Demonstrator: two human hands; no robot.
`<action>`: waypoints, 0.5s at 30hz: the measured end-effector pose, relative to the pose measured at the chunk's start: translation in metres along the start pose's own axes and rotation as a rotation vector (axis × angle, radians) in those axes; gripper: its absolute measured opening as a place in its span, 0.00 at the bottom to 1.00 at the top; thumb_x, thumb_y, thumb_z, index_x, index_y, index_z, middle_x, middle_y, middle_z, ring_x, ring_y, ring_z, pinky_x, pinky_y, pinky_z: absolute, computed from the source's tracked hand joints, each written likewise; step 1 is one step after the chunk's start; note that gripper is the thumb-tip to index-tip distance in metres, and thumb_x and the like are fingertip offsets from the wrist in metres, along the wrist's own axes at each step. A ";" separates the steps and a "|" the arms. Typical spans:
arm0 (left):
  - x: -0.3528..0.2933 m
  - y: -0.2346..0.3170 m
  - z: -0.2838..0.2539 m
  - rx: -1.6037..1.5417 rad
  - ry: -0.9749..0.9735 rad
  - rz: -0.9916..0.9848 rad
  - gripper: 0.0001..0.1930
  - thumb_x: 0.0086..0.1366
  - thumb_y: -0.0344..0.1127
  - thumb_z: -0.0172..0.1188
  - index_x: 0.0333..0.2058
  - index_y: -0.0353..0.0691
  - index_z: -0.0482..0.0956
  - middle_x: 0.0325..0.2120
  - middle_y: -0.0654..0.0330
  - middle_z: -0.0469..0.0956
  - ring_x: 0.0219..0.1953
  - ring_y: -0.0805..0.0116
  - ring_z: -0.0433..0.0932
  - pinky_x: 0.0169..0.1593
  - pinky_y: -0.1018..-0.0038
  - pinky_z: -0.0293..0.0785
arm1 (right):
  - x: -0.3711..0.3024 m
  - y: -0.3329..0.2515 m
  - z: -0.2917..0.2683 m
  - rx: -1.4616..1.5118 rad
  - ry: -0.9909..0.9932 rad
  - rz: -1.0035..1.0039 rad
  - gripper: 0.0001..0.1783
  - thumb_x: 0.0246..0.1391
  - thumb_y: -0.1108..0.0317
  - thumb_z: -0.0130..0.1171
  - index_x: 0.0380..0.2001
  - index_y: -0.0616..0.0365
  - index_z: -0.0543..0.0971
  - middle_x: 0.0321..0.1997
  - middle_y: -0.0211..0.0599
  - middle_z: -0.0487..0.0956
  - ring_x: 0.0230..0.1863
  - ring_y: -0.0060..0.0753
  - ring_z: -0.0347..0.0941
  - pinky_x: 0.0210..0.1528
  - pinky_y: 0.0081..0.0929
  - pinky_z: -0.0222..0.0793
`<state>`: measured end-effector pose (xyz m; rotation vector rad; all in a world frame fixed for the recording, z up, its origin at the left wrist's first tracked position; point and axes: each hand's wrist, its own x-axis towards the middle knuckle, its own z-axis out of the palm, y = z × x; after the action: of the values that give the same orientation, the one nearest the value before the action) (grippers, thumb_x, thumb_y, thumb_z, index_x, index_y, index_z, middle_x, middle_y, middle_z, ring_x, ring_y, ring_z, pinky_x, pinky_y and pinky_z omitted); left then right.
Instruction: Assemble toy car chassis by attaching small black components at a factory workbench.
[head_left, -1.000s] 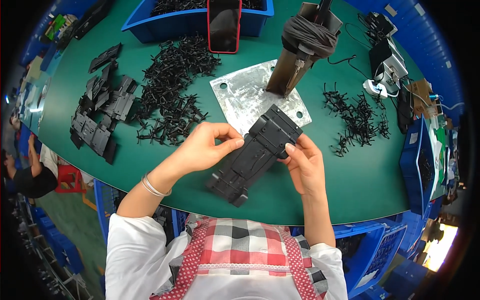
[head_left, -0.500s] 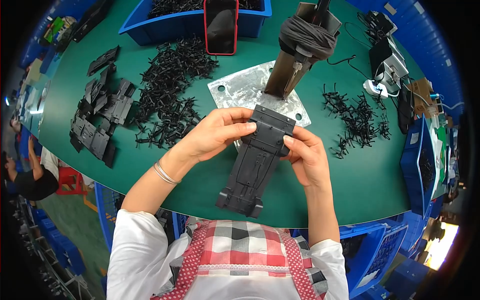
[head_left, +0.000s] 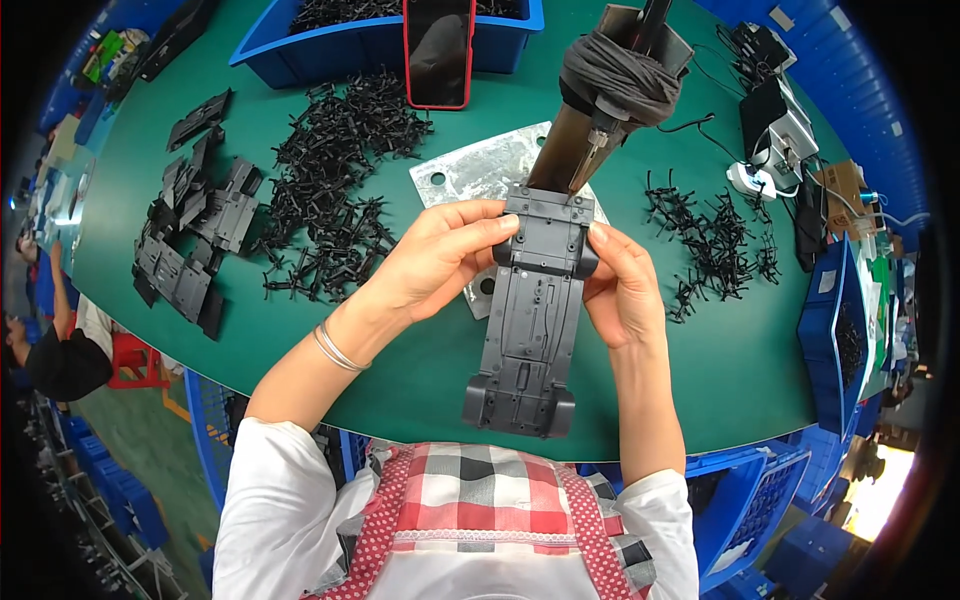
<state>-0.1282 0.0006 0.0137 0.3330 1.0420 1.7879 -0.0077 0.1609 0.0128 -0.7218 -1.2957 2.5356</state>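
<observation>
Between my hands is a long black plastic chassis plate (head_left: 532,315), like the underside of a toy car, with a pair of fender-like flares near each end. My left hand (head_left: 445,255) pinches its far left edge, thumb on top. My right hand (head_left: 624,280) grips the far right edge the same way. The plate's far end lies just under the pointed metal tip of an upright tool (head_left: 598,150), which has dark cloth wound round it. Whether tip and plate touch I cannot tell. Beneath is a pale metal base plate (head_left: 465,165) with holes, partly hidden by my hands.
Left on the green table (head_left: 400,400) lie a heap of small black plastic parts (head_left: 335,170) and several more chassis plates (head_left: 200,230). A smaller heap (head_left: 715,245) lies right. At the back, a red-edged phone (head_left: 438,55) leans on a blue bin (head_left: 350,55). White plugs and cables (head_left: 750,180) lie far right.
The chassis plate has swung from a slant to nearly straight and moved slightly away from me, its far end now by the tool tip. Both hands moved with it, still gripping.
</observation>
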 end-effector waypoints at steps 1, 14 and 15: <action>0.001 -0.001 0.000 -0.015 0.015 -0.003 0.14 0.62 0.34 0.54 0.43 0.31 0.72 0.37 0.61 0.75 0.37 0.77 0.73 0.43 0.79 0.69 | 0.001 0.000 0.002 0.016 0.027 -0.003 0.15 0.47 0.64 0.63 0.35 0.61 0.77 0.24 0.26 0.76 0.22 0.15 0.69 0.23 0.15 0.63; 0.000 0.005 -0.001 -0.039 0.033 0.010 0.14 0.62 0.33 0.54 0.44 0.30 0.72 0.37 0.61 0.75 0.38 0.77 0.73 0.44 0.78 0.69 | 0.004 -0.001 0.012 0.036 0.074 -0.054 0.11 0.48 0.65 0.62 0.32 0.61 0.79 0.21 0.25 0.75 0.20 0.14 0.64 0.22 0.14 0.56; 0.000 0.005 -0.002 -0.041 0.035 0.011 0.14 0.62 0.33 0.54 0.44 0.30 0.72 0.37 0.61 0.75 0.38 0.77 0.73 0.44 0.78 0.69 | 0.003 -0.002 0.018 0.035 0.073 -0.053 0.11 0.48 0.65 0.62 0.32 0.61 0.79 0.21 0.25 0.75 0.20 0.14 0.64 0.22 0.14 0.56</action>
<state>-0.1324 -0.0011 0.0168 0.2837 1.0282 1.8279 -0.0194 0.1511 0.0222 -0.7557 -1.2279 2.4595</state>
